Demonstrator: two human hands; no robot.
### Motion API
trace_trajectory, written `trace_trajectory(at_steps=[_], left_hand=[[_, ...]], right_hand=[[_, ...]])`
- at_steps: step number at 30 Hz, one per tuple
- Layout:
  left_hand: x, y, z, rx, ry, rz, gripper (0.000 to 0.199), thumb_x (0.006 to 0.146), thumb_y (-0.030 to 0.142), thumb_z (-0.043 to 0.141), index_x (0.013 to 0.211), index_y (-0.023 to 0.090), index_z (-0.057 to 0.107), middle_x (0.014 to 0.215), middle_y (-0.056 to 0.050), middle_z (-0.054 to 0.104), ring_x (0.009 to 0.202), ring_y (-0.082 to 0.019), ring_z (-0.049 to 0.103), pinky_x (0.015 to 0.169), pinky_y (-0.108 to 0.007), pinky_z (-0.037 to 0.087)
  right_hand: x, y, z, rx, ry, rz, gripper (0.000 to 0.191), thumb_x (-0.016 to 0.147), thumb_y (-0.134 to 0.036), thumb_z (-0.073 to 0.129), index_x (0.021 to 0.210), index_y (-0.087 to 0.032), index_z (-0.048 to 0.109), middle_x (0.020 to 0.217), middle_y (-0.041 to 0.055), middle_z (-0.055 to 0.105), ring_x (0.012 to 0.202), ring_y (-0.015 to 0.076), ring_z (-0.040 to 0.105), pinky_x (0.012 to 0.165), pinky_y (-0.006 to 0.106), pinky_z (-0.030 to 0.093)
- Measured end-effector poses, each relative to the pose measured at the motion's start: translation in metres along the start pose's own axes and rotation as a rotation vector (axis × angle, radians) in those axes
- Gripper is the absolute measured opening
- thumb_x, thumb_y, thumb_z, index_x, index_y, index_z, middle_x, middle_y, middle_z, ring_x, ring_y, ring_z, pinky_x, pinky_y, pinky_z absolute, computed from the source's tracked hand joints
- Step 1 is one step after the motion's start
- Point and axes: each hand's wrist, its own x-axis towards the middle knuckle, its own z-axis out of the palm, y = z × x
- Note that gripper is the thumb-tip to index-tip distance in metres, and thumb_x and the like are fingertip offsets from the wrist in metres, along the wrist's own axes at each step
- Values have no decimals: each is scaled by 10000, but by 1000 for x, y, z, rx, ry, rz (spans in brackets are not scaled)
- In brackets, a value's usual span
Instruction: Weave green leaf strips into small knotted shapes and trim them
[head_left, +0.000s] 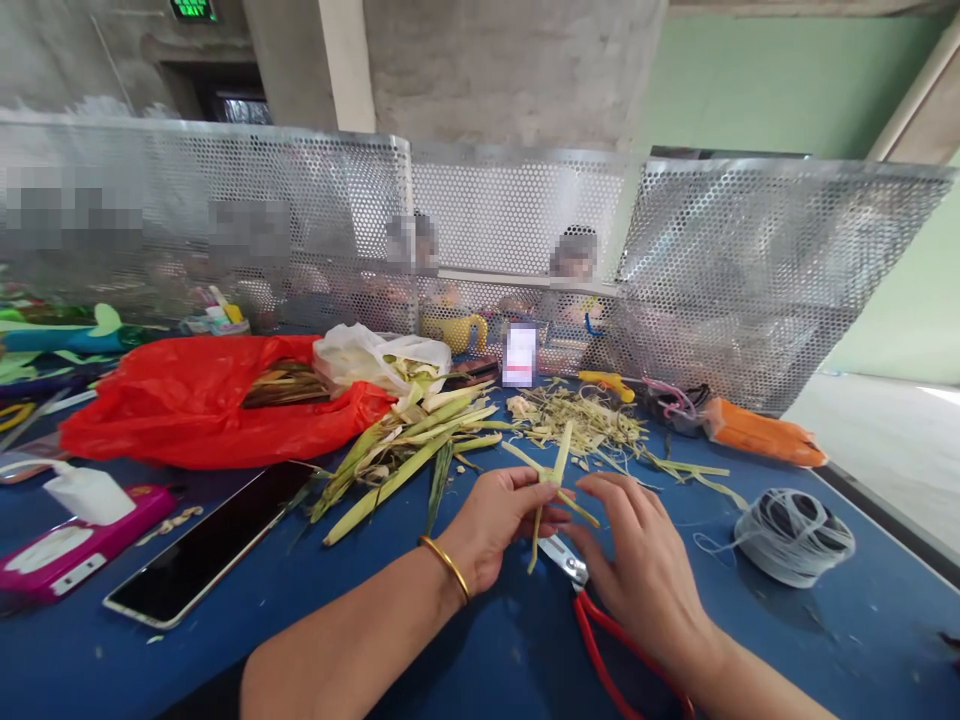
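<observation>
Between the thumb and fingers of my left hand [504, 520] are a few pale green plant strips [556, 470], folded across one another so that their ends stick out in several directions. My right hand [637, 550] hovers just to the right, its fingers curved and apart, close to one strip end; nothing shows in its grasp. Beneath it on the blue table lie scissors [592, 615] with red handles, partly covered by the hand. A bundle of long husk-like leaves [401, 455] rests left of my hands, and a heap of shredded strips [585, 418] lies beyond them.
A spool of pale cord [795, 537] stands at right, near an orange packet [765, 432]. At left are a red plastic bag [195, 400], a dark phone [214, 545] and a magenta power strip [82, 545]. A perforated metal screen [517, 210] borders the back, with people behind it.
</observation>
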Motion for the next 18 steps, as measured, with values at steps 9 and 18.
trace_trajectory(at_steps=[9,18], left_hand=[[1,-5,3,182,83,93,281,593,321,789,683,126,607,592,8,597,527,-115,572,478,-218,419],[2,-3,1,170,99,95,261,621,302,761,726,141,585,631,14,609,488,-90,547,476,-215,438]], right_hand=[[6,2,-6,84,-219,139,239,953,-252,392,753,-206,516,653,-1,625,610,147,568,709,302,368],[13,12,-13,514,-347,446,322,900,-407,450,659,-208,527,589,-12,550,589,140,476,567,256,358]])
